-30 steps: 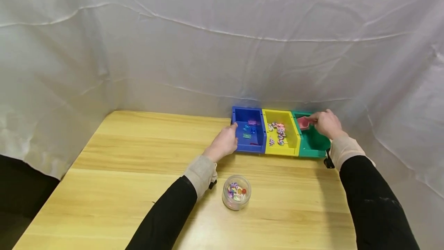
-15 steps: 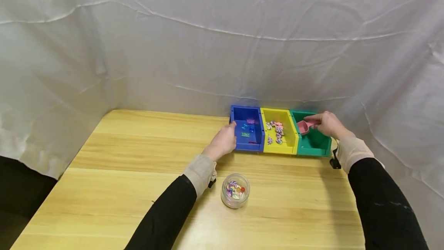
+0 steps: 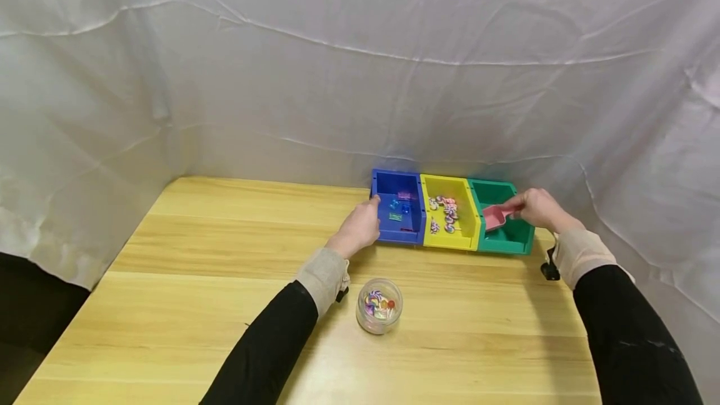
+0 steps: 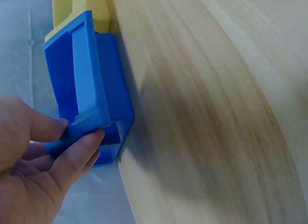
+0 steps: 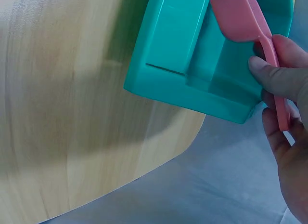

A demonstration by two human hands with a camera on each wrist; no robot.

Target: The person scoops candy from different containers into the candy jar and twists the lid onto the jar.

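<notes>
Pink plastic is what my right hand has hold of: a small pink plastic scoop, with my fingers curled round its thin handle. The wide end of the scoop sits over the green plastic bin, near its front. My left hand is on the blue plastic bin, and my thumb and fingers pinch its left front corner. Three bins stand in a row, touching each other, at the back of the light wooden table, close to the white cloth wall. The yellow plastic bin is in the middle, between the blue one and the green one. Little swirly candies lie inside the yellow bin. A few small bright pieces lie inside the blue bin; they are too small for me to tell what they are. Nearer to me, just beside my left sleeve, stands a small round clear jar with more coloured candies inside it.
</notes>
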